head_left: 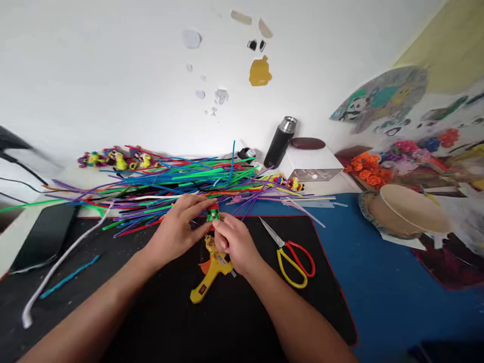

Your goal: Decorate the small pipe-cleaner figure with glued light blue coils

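Observation:
Between my two hands is a small red and green figure (213,214), apparently made of pipe cleaners. My left hand (180,224) grips it from the left with thumb and fingers. From the right, my right hand (236,239) pinches its lower edge, the fingers curled in. Part of the figure is hidden by the fingers. Just below the hands, a yellow hot glue gun (212,272) with an orange trigger lies on the black mat (242,322). Right of my right hand rest scissors (289,252) with one red and one yellow handle, blades apart.
A heap of coloured pipe cleaners (181,176) stretches along the back. Behind it stand a black thermos (280,142) and a white box (312,164). A phone (45,237), a white cord (68,259) and a blue pipe cleaner (70,277) lie left. Bowls (414,209) sit at right.

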A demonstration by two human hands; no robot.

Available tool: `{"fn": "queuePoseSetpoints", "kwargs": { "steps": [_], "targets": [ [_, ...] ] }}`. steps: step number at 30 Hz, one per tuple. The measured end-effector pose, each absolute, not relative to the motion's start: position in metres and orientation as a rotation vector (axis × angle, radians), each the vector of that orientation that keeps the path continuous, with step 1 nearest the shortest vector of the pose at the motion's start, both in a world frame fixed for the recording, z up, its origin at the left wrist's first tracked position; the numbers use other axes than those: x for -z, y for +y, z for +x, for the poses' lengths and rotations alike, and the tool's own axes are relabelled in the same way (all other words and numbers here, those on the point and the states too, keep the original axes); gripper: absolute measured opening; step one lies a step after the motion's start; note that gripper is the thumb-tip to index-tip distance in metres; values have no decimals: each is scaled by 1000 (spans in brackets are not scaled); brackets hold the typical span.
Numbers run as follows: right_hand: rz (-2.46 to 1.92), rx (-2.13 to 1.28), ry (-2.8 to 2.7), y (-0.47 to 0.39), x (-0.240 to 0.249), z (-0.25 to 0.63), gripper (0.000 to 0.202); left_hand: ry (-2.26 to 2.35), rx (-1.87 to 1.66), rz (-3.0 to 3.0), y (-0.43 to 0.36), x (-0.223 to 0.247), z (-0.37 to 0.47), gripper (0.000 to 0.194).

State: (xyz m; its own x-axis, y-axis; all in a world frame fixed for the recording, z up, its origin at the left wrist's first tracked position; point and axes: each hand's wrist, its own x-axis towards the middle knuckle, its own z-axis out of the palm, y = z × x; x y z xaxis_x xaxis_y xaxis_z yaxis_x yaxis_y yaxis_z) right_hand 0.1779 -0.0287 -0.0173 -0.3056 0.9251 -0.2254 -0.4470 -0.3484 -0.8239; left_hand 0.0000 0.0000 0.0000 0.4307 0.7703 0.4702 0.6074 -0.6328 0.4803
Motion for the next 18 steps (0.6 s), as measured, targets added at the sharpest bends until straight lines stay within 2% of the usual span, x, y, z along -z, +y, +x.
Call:
{"fn": "queuePoseSetpoints", "kwargs": {
  "steps": [18],
  "targets": [
    [-824, -1806, -803, -28, 17, 179, 39, 1202, -1059, 2372, 0, -8, -4, 43]
  ]
}}
